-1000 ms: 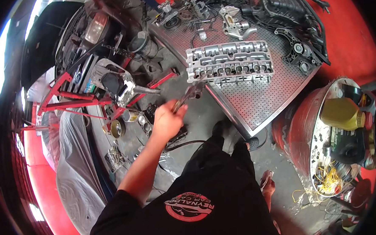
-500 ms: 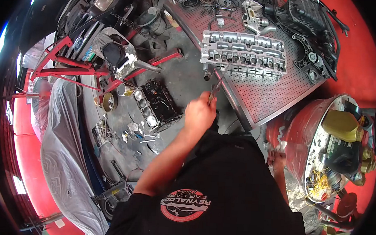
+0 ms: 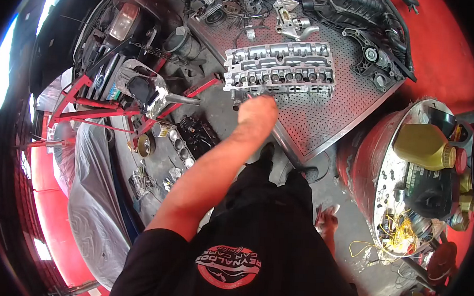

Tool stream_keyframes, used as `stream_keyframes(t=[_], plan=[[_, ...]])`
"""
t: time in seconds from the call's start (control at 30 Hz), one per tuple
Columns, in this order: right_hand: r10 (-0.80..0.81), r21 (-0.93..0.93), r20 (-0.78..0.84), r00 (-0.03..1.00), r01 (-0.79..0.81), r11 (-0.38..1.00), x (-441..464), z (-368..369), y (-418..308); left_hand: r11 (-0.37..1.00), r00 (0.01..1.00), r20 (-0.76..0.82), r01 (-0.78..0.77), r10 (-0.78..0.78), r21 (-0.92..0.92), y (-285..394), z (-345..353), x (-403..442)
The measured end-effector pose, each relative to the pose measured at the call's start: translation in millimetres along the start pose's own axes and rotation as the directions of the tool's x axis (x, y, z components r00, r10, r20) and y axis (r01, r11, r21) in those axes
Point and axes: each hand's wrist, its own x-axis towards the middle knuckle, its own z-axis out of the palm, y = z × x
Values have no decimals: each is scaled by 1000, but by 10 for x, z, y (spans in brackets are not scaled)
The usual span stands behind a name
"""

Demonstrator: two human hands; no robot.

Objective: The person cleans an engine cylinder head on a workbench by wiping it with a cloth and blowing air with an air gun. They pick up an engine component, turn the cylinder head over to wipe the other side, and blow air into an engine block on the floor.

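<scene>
My left hand (image 3: pixel 257 114) is closed in a fist at the near left edge of the metal table (image 3: pixel 324 126), just in front of a silver cylinder head (image 3: pixel 281 67). The back of the hand hides most of what it grips; only a small reddish tip shows by the fingers. The cylinder head lies on the perforated tabletop, its row of round bores facing up. Low at my right side, my right hand (image 3: pixel 327 222) is closed around a small pale thing, too blurred to name.
Metal engine parts (image 3: pixel 294 22) and a black housing (image 3: pixel 362 12) lie at the table's back. A red drum (image 3: pixel 363 149) stands at right with a yellow jug (image 3: pixel 422 146) on top. An engine block (image 3: pixel 194 138) and red stand (image 3: pixel 97 111) are at left.
My left hand, with a slim metal tool visible in it earlier, has moved up to the cylinder head's near side. My right hand remains low at the right. The camera view has shifted.
</scene>
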Motion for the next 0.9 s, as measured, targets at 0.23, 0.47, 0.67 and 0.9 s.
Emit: stream_keyframes(t=[0.23,0.47,0.67,0.9], plan=[[178,31,-111,978,-175,984,27,-374,184,982,980,-145,111,-133,-153,-296,-13,-99],[-26,7,-15,1000,26,1000,321,-408,-175,798,946,-167,132,-280,-588,-893,128,-30],[13,115,160,987,-32,993,294,-244,-655,938,872,-475,-58,-118,-340,-974,418,12],[60,407,374,926,-222,886,-511,581,-1609,796,812,-576,-409,93,-447,-1059,710,-1448]])
